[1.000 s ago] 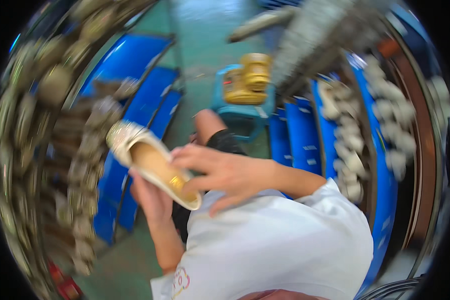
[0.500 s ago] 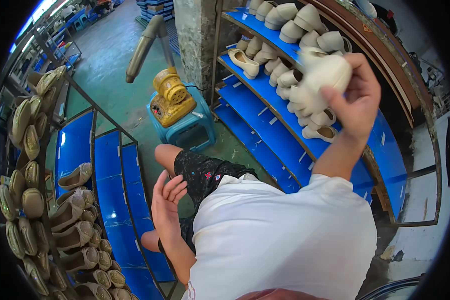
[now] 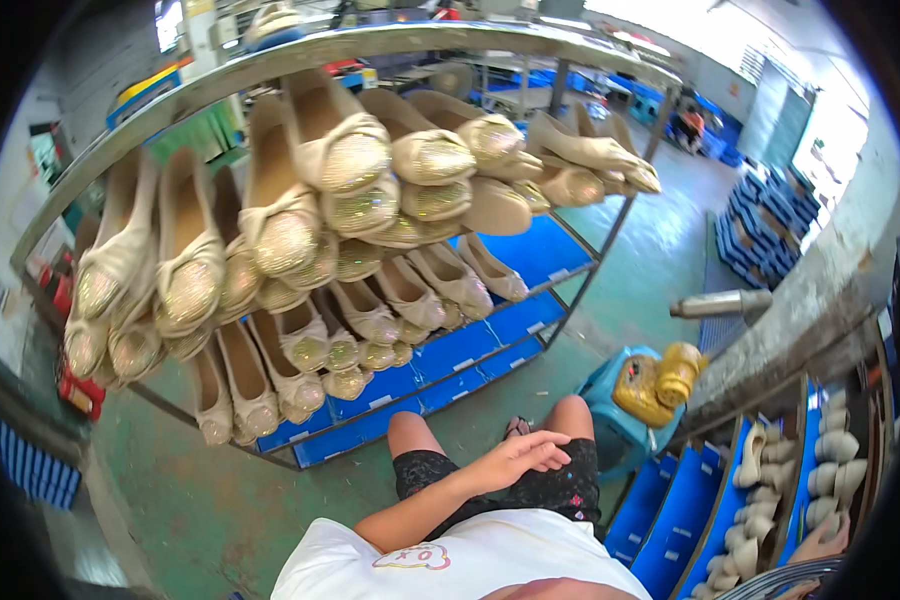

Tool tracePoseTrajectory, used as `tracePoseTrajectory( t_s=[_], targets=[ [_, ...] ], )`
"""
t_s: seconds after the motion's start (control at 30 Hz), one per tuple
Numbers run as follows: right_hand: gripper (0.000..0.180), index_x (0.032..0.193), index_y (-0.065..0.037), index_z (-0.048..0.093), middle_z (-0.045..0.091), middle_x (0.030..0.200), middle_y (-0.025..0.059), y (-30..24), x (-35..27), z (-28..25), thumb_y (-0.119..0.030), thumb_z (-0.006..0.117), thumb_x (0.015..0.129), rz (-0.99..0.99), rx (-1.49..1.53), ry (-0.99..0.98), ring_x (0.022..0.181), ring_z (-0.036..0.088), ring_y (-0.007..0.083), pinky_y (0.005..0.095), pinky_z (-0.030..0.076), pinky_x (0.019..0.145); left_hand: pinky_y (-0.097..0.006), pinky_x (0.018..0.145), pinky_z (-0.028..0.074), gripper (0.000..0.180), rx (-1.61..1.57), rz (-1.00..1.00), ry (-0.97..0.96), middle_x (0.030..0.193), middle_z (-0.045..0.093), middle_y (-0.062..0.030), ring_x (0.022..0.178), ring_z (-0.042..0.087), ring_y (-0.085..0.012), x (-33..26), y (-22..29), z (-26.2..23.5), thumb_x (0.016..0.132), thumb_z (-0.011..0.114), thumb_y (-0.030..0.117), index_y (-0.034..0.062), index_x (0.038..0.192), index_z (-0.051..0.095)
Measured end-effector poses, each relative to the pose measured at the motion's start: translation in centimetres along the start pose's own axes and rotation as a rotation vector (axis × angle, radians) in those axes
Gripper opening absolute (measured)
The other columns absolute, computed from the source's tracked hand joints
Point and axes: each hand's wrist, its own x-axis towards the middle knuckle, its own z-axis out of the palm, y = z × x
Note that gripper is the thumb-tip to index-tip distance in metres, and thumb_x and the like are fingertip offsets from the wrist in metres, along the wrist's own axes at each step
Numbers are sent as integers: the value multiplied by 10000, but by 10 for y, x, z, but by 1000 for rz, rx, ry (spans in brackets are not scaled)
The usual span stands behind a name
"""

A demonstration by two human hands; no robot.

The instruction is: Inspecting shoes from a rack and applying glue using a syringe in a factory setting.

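My left hand (image 3: 525,455) hangs over my lap, its fingers loosely stretched out and nothing in them. At the lower right, my right hand (image 3: 822,540) is partly cut off by the rim of the picture. It reaches in beside a row of plain cream shoes on a blue shelf (image 3: 811,440). One cream shoe (image 3: 848,483) lies close above its fingers; whether they touch or grip it I cannot tell. In front of me, a metal rack (image 3: 610,240) carries several rows of beige flat shoes (image 3: 365,310) with knotted bows and glittery toes.
A yellow blower (image 3: 660,378) with a metal nozzle (image 3: 720,304) sits on a blue plastic stool (image 3: 615,425) to my right. Behind it rises a worn concrete pillar (image 3: 810,330). Stacks of blue trays (image 3: 765,225) stand farther back on the green floor (image 3: 160,470).
My view has swung left from the cream-shoe shelves to the glittery-shoe rack. My right hand, earlier gripping a cream shoe in the air, is now low by the shelf. The left stays open.
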Motion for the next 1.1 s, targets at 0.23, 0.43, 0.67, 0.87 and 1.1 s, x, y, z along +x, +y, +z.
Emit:
tracePoseTrajectory(
  t_s=[0.23,0.43,0.67,0.87,1.1],
  targets=[
    [418,1298,-3,611,632,1327,122,-367,-22,-23,-2,748,902,-792,1440,-329,1189,613,205,363,472,1065,-358,1093,482,482,55,126,208,1333,665,-144,1232,630,-197,-54,-9,-12,1126,519,254,-1,1530,457],
    [635,1424,-37,594,639,1387,190,-699,12,-145,-501,678,998,-1304,1629,-518,1292,600,266,376,460,1097,-357,1093,486,439,55,265,451,1321,672,-144,1244,631,-196,-102,-22,-16,1122,525,201,-6,1506,475],
    [894,1465,-63,596,618,1420,233,-914,-53,-226,-768,582,916,-1440,1219,-348,1360,563,365,445,425,1135,-355,1060,506,424,19,296,887,1293,686,-161,1219,649,-218,-171,-50,-10,1117,532,195,5,1495,498],
    [840,1302,-21,710,713,1230,187,-939,-47,-243,-752,636,894,-1516,1074,-604,1185,650,278,416,485,1021,-352,1026,522,447,-25,233,1208,1283,696,-160,1194,656,-211,-217,-67,-2,1111,549,260,5,1477,520],
    [621,1421,-97,554,697,1253,172,-750,-29,-202,-515,683,980,-1052,1974,-565,1081,689,303,402,541,952,-354,1067,498,432,204,368,1035,1311,677,-162,1211,647,-230,-204,-8,-7,1098,574,196,-10,1474,525]
  ],
)
